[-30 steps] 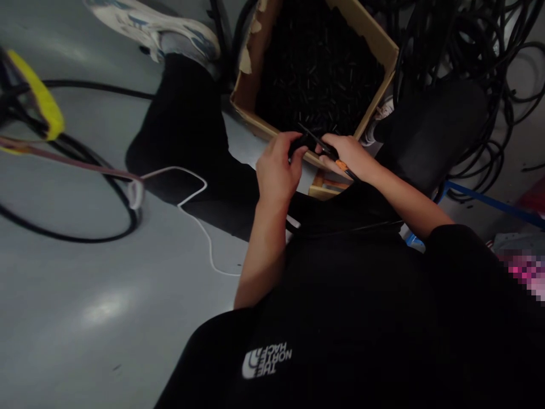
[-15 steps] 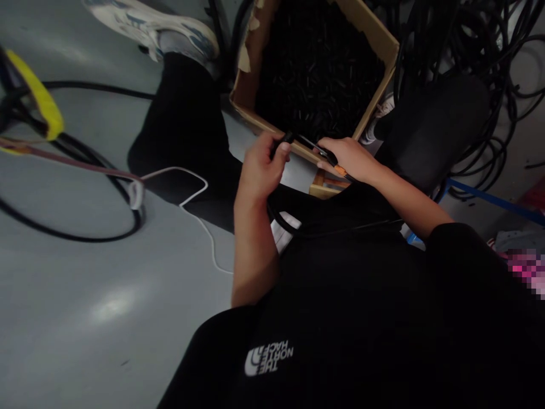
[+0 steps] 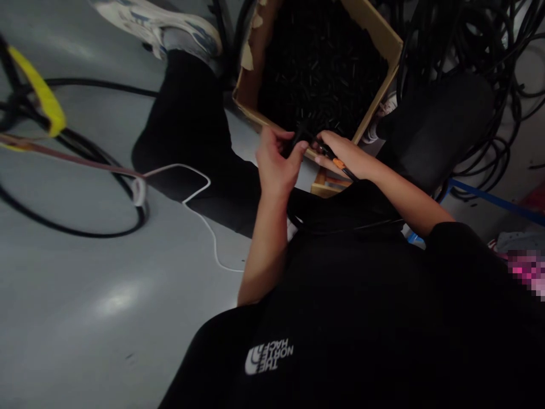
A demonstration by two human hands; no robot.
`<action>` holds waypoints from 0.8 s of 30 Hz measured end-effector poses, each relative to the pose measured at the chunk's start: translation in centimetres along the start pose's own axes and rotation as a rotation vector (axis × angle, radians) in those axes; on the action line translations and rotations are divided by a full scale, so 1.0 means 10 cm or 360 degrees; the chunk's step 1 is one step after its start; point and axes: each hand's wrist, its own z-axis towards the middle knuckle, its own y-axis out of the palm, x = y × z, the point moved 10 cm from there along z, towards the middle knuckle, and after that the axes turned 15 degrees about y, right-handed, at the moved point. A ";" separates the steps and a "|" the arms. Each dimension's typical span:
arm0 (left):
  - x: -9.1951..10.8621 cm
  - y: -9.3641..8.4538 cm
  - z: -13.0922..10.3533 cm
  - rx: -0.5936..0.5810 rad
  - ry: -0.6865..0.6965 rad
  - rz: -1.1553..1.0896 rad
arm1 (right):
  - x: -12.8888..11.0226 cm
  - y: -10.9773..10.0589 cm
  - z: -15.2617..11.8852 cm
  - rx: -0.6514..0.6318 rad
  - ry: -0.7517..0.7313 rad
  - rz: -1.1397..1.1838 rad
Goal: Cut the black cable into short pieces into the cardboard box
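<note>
One cable (image 3: pixel 292 149) pokes beyond the left hand (image 3: pixel 276 162) pinching it, toward a tool (image 3: pixel 330 152) the right hand (image 3: pixel 347 154) holds.

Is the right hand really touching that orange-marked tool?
Touching. The head view shows the right hand gripping the tool, its handle against the palm.

Grey floor (image 3: pixel 76 335), glossy, a light patch reflected in it. Left side: thick black cable loop (image 3: pixel 63 230) lying on it; yellow band (image 3: pixel 45 96) above, slanting; brownish strap (image 3: pixel 80 159) running towards a small whitish loop (image 3: pixel 138 192). White cord (image 3: pixel 213 238) bends across dark trouser fabric, then down over floor. Right side: blue strip (image 3: pixel 489 197), slanting; pixelated pink patch (image 3: pixel 527 270) near frame edge, grey item (image 3: pixel 519 241) just above.
</note>
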 end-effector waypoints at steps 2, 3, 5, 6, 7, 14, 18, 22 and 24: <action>0.02 0.04 -0.03 0.0097 0.0012 0.0134 | 0.02 0.00 0.06 0.0039 -0.0014 -0.0017; 0.04 0.06 -0.05 0.0123 0.0024 0.0173 | 0.03 -0.02 0.07 0.0047 -0.0009 -0.0030; 0.05 0.12 -0.06 0.0096 0.0050 0.0199 | 0.01 -0.05 0.06 0.0041 0.0004 -0.0066; 0.05 0.14 -0.06 0.0082 0.0054 0.0201 | 0.00 -0.07 0.05 0.0037 0.0011 -0.0085; 0.05 0.14 -0.06 0.0072 0.0050 0.0193 | -0.01 -0.10 0.04 0.0041 0.0023 -0.0100; 0.06 0.05 -0.06 0.0067 0.0019 0.0085 | -0.10 -0.24 -0.05 0.0056 0.0127 -0.0159; 0.13 -0.03 -0.04 0.0111 0.0056 0.0167 | -0.16 -0.28 -0.10 0.0001 0.0113 -0.0133; 0.15 0.01 -0.01 -0.0011 0.0092 0.0162 | -0.17 -0.26 -0.10 0.0013 0.0063 -0.0111; 0.12 0.03 0.00 -0.0083 0.0081 0.0098 | -0.19 -0.26 -0.10 0.0012 0.0042 -0.0123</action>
